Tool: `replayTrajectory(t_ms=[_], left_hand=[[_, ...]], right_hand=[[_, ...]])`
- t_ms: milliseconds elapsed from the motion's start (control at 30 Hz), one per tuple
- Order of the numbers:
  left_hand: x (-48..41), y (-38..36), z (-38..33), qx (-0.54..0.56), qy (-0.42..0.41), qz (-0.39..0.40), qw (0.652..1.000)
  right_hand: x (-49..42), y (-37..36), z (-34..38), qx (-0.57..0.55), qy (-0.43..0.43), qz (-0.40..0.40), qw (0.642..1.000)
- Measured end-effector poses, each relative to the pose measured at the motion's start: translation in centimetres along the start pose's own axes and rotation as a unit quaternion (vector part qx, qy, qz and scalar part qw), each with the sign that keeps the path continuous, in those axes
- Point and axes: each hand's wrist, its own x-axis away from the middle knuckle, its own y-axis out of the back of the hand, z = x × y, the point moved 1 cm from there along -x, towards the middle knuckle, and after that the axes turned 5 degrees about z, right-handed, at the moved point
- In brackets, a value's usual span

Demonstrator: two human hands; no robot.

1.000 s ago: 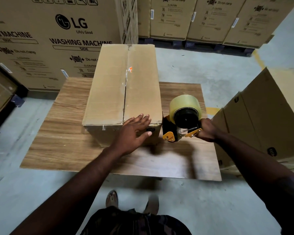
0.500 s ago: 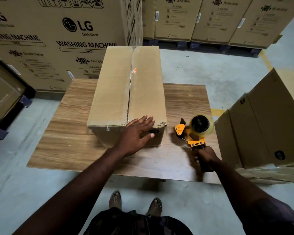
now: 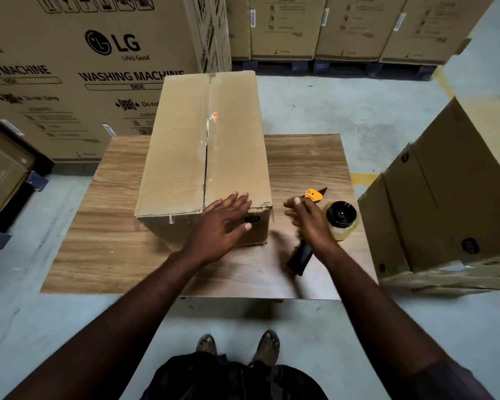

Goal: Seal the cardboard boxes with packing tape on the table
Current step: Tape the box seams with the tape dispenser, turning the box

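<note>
Box: the cardboard box (image 3: 185,157) is lying lengthwise on the worktop (image 3: 113,249), running towards 12 o'clock, with its flaps meeting at a centre seam (image 3: 206,157).
Left hand (image 3: 217,226): is pressing flat on the lid's 5 o'clock corner, fingers spread wide.
Right hand (image 3: 309,223): is hovering over the tape dispenser (image 3: 340,220) at the box's 3 o'clock. Its fingers are blurred and appear loose, gripping nothing.
Handling: the box is probably behaving as stiff and light, with springy flaps that are asking for downward pressure. The dispenser is best taken by its black handle (image 3: 299,256).

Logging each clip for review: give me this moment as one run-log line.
left hand flat on cardboard box | right hand hovers over tape dispenser, fingers loose, blurred | tape dispenser lies on table right of cardboard box
</note>
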Motion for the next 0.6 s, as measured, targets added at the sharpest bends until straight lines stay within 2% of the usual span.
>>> replayTrajectory(t_ms=[33,67,133,233,367,500,600], left_hand=[[0.0,0.0,0.0,-0.001,-0.003,0.003,1.000],[0.0,0.1,0.1,-0.004,-0.010,0.006,1.000],[-0.1,0.2,0.2,-0.005,-0.018,0.010,1.000],[0.0,0.2,0.3,-0.007,-0.023,0.008,1.000],[0.1,0.1,0.5,-0.019,-0.031,0.013,0.999],[0.1,-0.1,0.7,-0.030,-0.039,0.009,0.999],[-0.3,-0.1,0.4,-0.006,-0.025,-0.014,1.000]], right_hand=[[0.0,-1.8,0.3,-0.085,0.002,0.009,0.996],[0.2,-3.6,0.3,-0.119,0.015,0.016,0.993],[0.3,-6.7,-1.2,-0.129,0.037,0.003,0.991],[0.3,-9.5,-2.8,-0.127,0.030,-0.058,0.990],[1.4,-10.3,-1.9,-0.060,0.056,-0.118,0.990],[1.9,-11.3,-1.9,0.033,0.082,-0.122,0.989],[1.8,-11.3,-2.1,0.050,0.085,-0.131,0.986]])
